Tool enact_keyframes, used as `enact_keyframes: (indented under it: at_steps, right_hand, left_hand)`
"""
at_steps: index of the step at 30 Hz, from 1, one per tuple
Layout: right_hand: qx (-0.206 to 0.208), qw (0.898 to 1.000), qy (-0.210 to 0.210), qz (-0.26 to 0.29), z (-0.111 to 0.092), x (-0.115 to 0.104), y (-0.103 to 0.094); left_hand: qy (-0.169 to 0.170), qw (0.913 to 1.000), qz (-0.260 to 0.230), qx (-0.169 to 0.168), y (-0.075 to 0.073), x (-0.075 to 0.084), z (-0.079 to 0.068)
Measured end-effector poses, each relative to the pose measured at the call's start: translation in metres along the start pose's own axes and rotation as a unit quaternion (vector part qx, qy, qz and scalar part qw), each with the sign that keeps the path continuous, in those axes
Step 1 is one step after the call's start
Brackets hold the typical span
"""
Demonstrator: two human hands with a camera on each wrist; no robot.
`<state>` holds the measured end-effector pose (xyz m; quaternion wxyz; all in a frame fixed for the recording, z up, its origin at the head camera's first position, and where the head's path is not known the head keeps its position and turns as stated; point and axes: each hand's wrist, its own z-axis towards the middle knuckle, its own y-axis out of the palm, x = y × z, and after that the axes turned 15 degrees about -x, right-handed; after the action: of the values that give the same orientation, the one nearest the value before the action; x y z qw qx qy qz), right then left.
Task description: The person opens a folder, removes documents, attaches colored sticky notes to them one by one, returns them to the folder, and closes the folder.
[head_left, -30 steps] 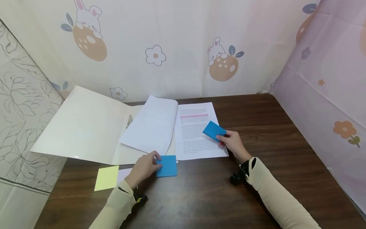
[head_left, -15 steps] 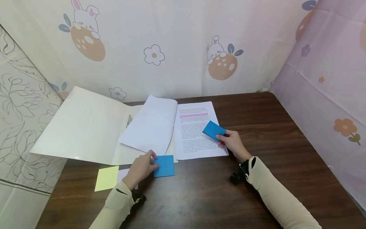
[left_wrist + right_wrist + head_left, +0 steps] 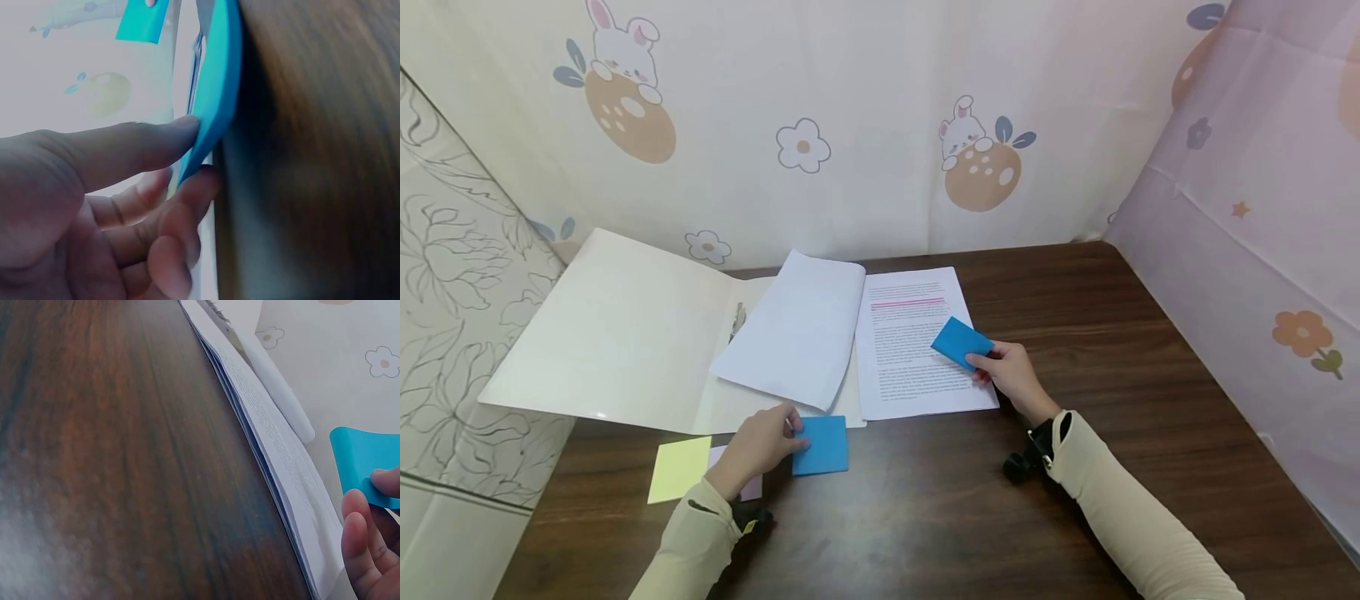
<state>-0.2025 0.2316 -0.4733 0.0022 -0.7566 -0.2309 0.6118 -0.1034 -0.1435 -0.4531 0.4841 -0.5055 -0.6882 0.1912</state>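
Note:
Between the thumb and fingers of my left hand [image 3: 762, 446] is a blue sticky note pad [image 3: 824, 448], just in front of the open white binder [image 3: 617, 333]. Its thickness shows edge-on in the left wrist view, where the thumb [image 3: 156, 140] presses one face. My right hand [image 3: 1017, 382] pinches a blue sticky note [image 3: 955, 337] above the right side of a printed page [image 3: 910, 375] with pink highlighted lines. In the right wrist view that note [image 3: 359, 456] curves slightly and stands clear of the paper stack.
Left of the printed page, a turned-over sheet [image 3: 790, 333] bends up across the binder's metal clip [image 3: 737, 320]. A yellow sticky note pad [image 3: 677, 471] and a partly hidden purple one [image 3: 752, 489] lie on the dark wooden table [image 3: 910, 517]. Patterned curtains [image 3: 865, 200] hang behind.
My left hand has drawn the blue pad leftward and slightly toward me, off the turned sheet's corner. The right hand with its note has stayed nearly still.

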Motion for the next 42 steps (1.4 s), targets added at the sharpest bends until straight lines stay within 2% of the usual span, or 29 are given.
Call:
enact_keyframes:
  at_steps: [11,24,32,42]
  right_hand:
    - [0.005,1.0,0.014,0.007,0.001,0.002,0.001]
    - [0.003,1.0,0.019,-0.002,-0.002,0.004,0.001]
    - [0.009,1.0,0.021,-0.006,-0.001,0.001,0.002]
    - [0.018,0.999,0.028,-0.015,-0.001,0.002,0.004]
  left_hand:
    - [-0.003,0.9988,0.034,-0.036,-0.007,-0.012,-0.009]
    - [-0.007,0.9974,0.067,-0.027,-0.009,-0.022,-0.008]
    - [-0.012,0.9972,0.063,-0.038,-0.011,-0.023,-0.009]
    - [-0.001,0.9985,0.05,-0.025,-0.009,-0.026,-0.008]
